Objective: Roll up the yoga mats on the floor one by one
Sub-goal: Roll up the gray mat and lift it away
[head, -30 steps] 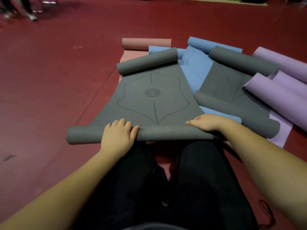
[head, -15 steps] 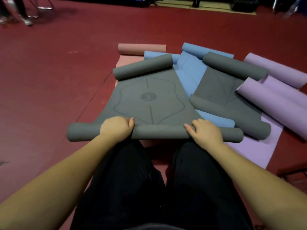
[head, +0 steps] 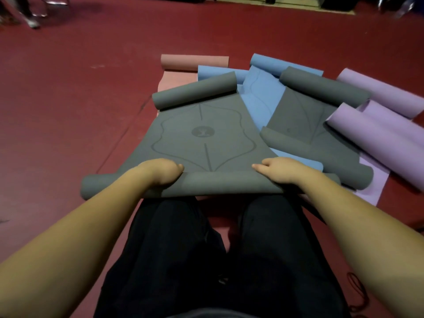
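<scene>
Grey mat (head: 202,138) lengthwise away, near roll (head: 218,183) crosswise under left grip (head: 164,172) and right grip (head: 278,169), both curled round it.

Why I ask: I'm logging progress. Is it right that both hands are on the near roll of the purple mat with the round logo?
Not quite: the head view shows the mat with the round logo is grey, not purple. Both the left hand and right hand are on its near roll.

A single wide-angle view, worn on the person's head, looks forward and steeply down. The person's own legs (head: 218,260) fill the 6 o'clock edge, close to the lens; both forearms reach in from 7 and 5 o'clock. The red floor (head: 68,99) stretches away toward 12 o'clock, bowed at the edges by the lens.
</scene>
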A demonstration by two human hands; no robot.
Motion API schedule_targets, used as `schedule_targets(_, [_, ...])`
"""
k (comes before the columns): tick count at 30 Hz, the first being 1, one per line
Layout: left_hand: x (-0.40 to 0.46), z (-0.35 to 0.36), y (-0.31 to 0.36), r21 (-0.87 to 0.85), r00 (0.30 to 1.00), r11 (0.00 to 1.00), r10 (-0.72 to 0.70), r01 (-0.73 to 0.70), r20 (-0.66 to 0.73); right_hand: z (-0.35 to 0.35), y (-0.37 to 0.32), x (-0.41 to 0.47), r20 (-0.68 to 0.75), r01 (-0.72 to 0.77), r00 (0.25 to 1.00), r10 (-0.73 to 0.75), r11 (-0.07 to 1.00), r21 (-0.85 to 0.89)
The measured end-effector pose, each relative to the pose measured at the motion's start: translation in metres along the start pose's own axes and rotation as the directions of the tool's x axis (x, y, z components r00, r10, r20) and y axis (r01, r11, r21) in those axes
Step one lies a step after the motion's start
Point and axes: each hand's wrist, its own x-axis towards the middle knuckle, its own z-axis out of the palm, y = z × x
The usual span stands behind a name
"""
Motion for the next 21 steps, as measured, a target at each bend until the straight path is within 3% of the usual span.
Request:
schedule_targets(2, [-0.001, 0.002, -0.003, 0.079, 0.997, 0.996, 0.034, -0.028, -0.064, -0.004, -0.001, 0.008, 0.073, 0.003, 0.997, -0.005, 1.0, 0.029])
schedule_targets(5, [-0.014, 0.01, -0.003, 0.241, 0.941, 0.97, 0.084, -0.003, -0.326, -0.006, -0.003, 0.018, 0.12, 0.027, 0.992, -0.036, 0.996, 0.081])
schedule_targets(8, [-0.025, 0.024, 0.005, 0.05, 0.833, 0.998, 0.064, -0.043, -0.549, -0.006, -0.003, 0.025, 0.124, 0.043, 0.991, -0.055, 0.995, 0.092])
schedule_targets(10, [-0.029, 0.042, 0.007, 0.057, 0.741, 0.997, 0.081, -0.059, -0.667, -0.004, -0.002, 0.027, 0.132, 0.022, 0.991, -0.037, 0.993, 0.116])
schedule_targets(13, [-0.038, 0.058, 0.008, 0.142, 0.776, 0.989, 0.122, -0.043, -0.619, -0.002, 0.001, 0.031, 0.089, -0.01, 0.996, -0.002, 0.991, 0.134])
schedule_targets(17, [-0.027, 0.055, 0.008, 0.124, 0.781, 0.992, 0.099, -0.028, -0.616, 0.003, -0.005, 0.03, -0.12, -0.001, 0.993, 0.008, 0.998, 0.058])
schedule_targets(21, [-0.02, 0.043, 0.009, 0.11, 0.815, 0.993, 0.103, -0.049, -0.57, 0.02, -0.009, 0.014, -0.334, -0.006, 0.941, 0.045, 0.993, 0.115])
